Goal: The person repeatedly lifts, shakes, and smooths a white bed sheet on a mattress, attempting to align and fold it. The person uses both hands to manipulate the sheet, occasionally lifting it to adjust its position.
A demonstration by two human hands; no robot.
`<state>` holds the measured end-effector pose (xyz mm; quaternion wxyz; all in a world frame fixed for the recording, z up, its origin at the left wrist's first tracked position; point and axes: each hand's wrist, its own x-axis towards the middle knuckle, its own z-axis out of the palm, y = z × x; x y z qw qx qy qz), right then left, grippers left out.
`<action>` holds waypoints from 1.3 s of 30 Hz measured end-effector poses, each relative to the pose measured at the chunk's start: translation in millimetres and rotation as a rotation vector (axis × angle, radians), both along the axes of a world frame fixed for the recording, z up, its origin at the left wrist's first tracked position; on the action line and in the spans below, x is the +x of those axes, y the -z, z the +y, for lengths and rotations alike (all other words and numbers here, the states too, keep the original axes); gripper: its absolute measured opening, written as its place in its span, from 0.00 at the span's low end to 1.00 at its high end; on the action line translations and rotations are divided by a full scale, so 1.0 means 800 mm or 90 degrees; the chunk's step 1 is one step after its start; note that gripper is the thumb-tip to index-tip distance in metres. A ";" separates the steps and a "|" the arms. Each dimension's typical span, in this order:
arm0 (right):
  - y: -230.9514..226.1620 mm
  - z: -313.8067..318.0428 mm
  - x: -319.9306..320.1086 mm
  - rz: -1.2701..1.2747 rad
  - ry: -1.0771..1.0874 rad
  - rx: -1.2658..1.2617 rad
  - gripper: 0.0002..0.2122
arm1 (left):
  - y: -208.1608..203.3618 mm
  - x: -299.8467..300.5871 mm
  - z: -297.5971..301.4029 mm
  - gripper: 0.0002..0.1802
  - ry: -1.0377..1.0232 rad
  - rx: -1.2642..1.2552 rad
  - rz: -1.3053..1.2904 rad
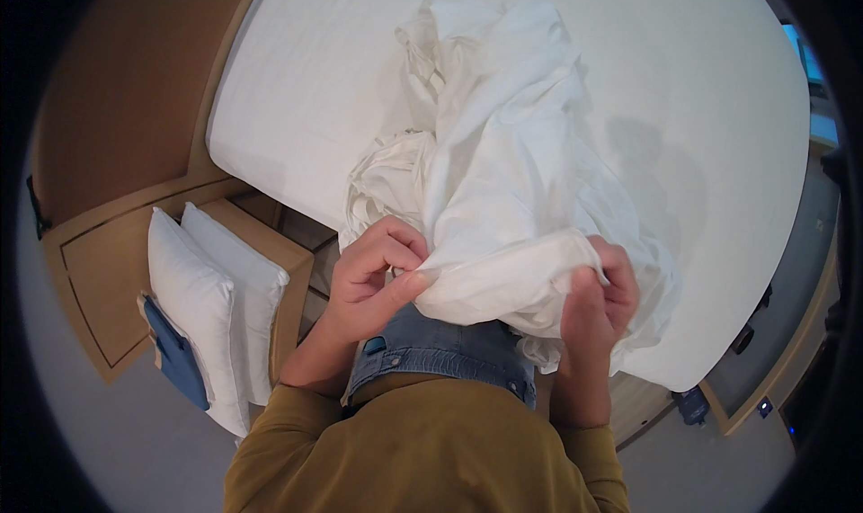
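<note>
A large white bed sheet or cover (512,153) lies bunched on the bed, and its near edge hangs over the mattress side in front of me. My left hand (373,275) pinches that edge between thumb and fingers. At the other end of the raised stretch, my right hand (600,290) grips a corner-like part of the same cloth. Between the two hands the fabric spans in a slightly sagging band. Crumpled folds with strips of cloth are heaped beyond my left hand. Whether it is a sheet or a duvet cover, I cannot tell.
The white mattress (719,153) spreads under the cloth. To the left, two white pillows (193,288) and a blue cloth item (173,351) lean beside a wooden nightstand (261,230). A brown headboard (117,99) rises at far left. Dark objects (690,405) lie on the floor at right.
</note>
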<state>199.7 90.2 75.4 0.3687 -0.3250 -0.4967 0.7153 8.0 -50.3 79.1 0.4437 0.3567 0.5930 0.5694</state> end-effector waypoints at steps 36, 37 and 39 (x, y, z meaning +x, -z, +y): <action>0.002 0.021 -0.025 -0.231 -0.100 0.312 0.19 | -0.051 0.028 0.012 0.42 -0.063 -0.051 -0.615; 0.003 0.022 -0.024 -0.229 -0.081 0.334 0.17 | -0.051 0.028 0.013 0.38 -0.063 -0.029 -0.606; 0.005 0.022 -0.021 -0.228 -0.029 0.320 0.13 | -0.048 0.028 0.015 0.29 -0.062 0.015 -0.586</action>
